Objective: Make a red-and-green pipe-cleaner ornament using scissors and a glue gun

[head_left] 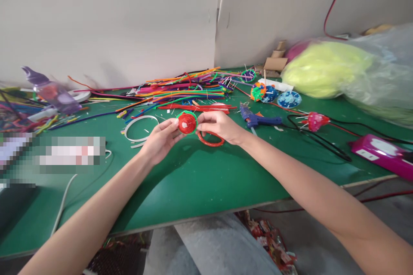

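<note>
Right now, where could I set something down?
Between the left forearm and right forearm, from the red ring to the front edge of the green table; also between the right forearm and purple power strip. Colourful strands crowd the back.

Bare hands (161,139) and slim, uncovered forearms (118,189), with faded blue-grey trousers (214,242) in creased cloth.

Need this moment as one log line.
left hand: holds green-rimmed red disc | right hand: at disc's edge | red ring: by right hand | blue glue gun: on table
</note>
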Tool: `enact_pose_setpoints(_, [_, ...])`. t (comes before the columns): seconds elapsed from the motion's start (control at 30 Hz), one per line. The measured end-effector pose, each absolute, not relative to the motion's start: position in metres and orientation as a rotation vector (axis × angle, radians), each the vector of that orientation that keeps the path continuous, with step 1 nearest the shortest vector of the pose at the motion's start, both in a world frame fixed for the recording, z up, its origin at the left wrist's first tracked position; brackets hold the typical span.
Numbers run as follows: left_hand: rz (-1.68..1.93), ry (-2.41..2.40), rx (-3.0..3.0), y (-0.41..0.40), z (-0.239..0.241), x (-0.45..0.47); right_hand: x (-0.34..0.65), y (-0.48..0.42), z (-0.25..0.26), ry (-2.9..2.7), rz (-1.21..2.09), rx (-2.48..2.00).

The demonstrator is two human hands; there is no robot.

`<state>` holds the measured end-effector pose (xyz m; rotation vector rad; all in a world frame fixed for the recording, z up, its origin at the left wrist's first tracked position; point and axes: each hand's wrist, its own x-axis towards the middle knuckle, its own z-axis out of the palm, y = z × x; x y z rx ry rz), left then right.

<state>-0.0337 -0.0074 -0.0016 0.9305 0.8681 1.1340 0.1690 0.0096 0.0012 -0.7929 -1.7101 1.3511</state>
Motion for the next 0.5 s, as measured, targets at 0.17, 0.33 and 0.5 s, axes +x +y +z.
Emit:
enact_pose_setpoints(0.17, [1.136,0.854,0.918,-0.0072,-0.0032,-0.0333,0.1657,0.0093,-0.0005,-1.700,1.220,-0.811])
enact_pose_setpoints(0.33, [1.146,0.824,0.940,-0.0080,-0.0041,-0.0330,0.1639,0.0106,-0.0028,-1.675,1.170,-0.830])
enact_pose_setpoints(0.5, [1.123,0.817,0.888,-0.0092,-0.0022,-0.0311,0.1627,0.0099,-0.0014,-1.592,1.290,-0.822])
